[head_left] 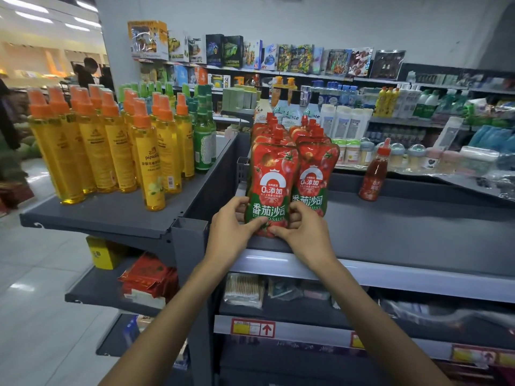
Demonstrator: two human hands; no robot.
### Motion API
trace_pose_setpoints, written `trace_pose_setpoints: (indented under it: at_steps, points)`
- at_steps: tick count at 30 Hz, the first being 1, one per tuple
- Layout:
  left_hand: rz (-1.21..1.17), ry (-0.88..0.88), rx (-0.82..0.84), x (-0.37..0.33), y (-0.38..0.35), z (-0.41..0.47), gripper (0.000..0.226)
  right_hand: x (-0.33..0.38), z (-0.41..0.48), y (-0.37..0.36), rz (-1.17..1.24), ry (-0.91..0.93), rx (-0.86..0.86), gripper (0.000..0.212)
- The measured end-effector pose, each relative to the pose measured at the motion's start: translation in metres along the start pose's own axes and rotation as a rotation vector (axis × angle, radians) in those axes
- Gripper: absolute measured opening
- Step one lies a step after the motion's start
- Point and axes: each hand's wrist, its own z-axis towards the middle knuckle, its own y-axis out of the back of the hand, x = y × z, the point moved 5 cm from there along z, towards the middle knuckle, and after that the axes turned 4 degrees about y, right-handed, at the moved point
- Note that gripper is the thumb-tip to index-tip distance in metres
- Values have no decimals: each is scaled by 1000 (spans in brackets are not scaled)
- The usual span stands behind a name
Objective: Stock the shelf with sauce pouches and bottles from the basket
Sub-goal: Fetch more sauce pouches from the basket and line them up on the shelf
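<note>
Pouch [269, 188] upright at shelf [404, 227] edge, both hands on it.
Left hand [231, 232] and right hand [303, 235] pinch its base from either side.

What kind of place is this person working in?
Probably a supermarket or general shop: sauce pouches lined up on a grey shelf, rows of yellow bottles, and a price tag on a lower shelf edge.

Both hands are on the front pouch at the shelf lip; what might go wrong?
The red tomato sauce pouch, pinched at its base by the left hand and right hand, stands at the front edge of the dark grey shelf; let go off balance, it may tip off. Pushing it back might topple the pouches behind.
</note>
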Motion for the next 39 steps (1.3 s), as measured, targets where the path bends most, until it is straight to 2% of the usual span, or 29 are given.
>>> trace_pose_setpoints:
  at_steps: [6,14,18,22,24,27,29,33,37,39]
  points:
    - [-16,10,-56,2,-5,-6,52,1,-1,-4,-3,18,-40,43]
    - [133,-23,-184,-8,6,-40,53,-3,-26,24,-131,36,-39,55]
    - [134,-89,-261,-27,8,-84,39,-10,-62,62,-77,92,-70,48]
    - [149,-191,-233,-49,-18,-136,24,-27,-119,119,-58,182,-207,38]
    - [48,-176,-141,-55,-46,-160,17,-51,-157,153,-33,146,-246,35]
    - [-103,-87,120,-56,-110,-205,13,-107,-224,200,-9,-11,-274,34]
    - [-158,18,344,-49,-164,-243,15,-162,-280,226,10,-204,-301,33]
    - [-185,395,705,-9,-275,-332,12,-280,-415,261,10,-644,-317,34]
    - [-45,478,1024,26,-362,-422,12,-360,-562,278,-23,-1004,-369,29]
    - [37,551,1153,46,-397,-464,17,-381,-630,281,-1,-1209,-332,32]
